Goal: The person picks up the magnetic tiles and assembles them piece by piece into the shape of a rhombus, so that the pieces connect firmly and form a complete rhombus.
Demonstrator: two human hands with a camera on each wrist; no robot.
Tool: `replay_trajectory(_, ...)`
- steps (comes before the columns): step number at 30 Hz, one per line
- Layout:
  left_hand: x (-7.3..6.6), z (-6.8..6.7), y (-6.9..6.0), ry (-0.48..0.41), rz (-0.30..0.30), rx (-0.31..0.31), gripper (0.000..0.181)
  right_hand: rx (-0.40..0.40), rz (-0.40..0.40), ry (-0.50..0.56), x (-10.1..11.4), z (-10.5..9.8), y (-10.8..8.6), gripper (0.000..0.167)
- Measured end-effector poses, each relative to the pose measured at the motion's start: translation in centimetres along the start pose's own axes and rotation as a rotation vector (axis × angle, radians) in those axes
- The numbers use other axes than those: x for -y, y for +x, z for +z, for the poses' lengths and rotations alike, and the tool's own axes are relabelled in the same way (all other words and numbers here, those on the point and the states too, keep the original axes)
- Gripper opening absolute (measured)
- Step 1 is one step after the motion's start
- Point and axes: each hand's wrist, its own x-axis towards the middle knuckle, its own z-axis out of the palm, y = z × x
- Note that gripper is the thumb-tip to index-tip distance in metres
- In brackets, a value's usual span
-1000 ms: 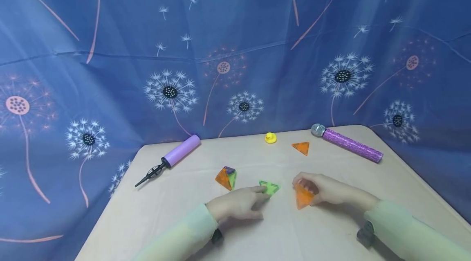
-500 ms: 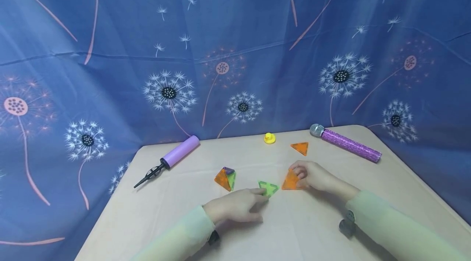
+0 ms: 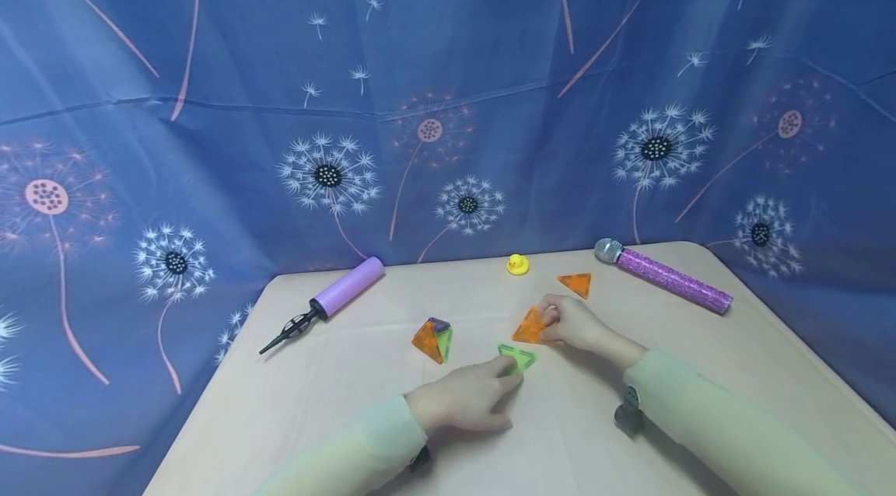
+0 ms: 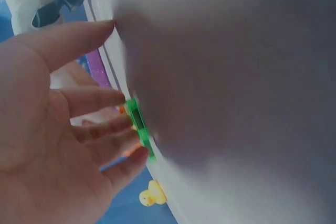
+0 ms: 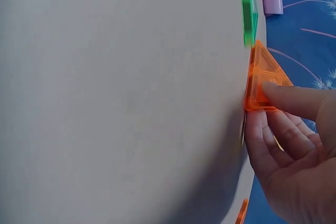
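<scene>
A green translucent triangular tile (image 3: pixel 519 357) lies flat on the table, and my left hand (image 3: pixel 467 396) rests its fingertips on its near side. Seen from the left wrist, those fingers (image 4: pixel 100 98) are fairly straight and the thumb stands apart from the tile. Just beyond it, my right hand (image 3: pixel 582 325) pinches an orange translucent triangular tile (image 3: pixel 530 326), tilted up from the table. In the right wrist view the thumb presses on the face of this orange tile (image 5: pixel 261 69), close to the green one; whether their edges touch I cannot tell. The fingers behind it are partly hidden.
To the left sits a cluster of orange (image 3: pixel 427 342), green and purple tiles. Another orange triangle (image 3: pixel 577 284) lies farther back, near a yellow rubber duck (image 3: pixel 518 264). A glittery purple microphone (image 3: pixel 668 277) lies back right, a purple hand pump (image 3: pixel 346 288) back left.
My right hand has carried the orange tile leftward and away from me, to just behind the green tile. The left hand stays on the green tile, nearly unmoved.
</scene>
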Motion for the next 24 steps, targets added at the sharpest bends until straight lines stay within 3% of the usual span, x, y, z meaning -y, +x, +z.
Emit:
replay_trajectory(12,-1.7,0.5,2.2,0.14,-0.151,-0.035,0.078,-0.051,-0.133,-0.144,1.0,1.7,1.4,0.032)
replay_trajectory(18,-2.4,0.5,3.0,0.122,-0.236,-0.011,0.084,-0.056,-0.151,-0.186,1.1,2.0,1.5,0.032)
replay_trajectory(24,-2.8,0.0,3.4,0.087,-0.281,0.013,0.083,-0.015,-0.205,-0.208,0.9,2.0,1.6,0.027)
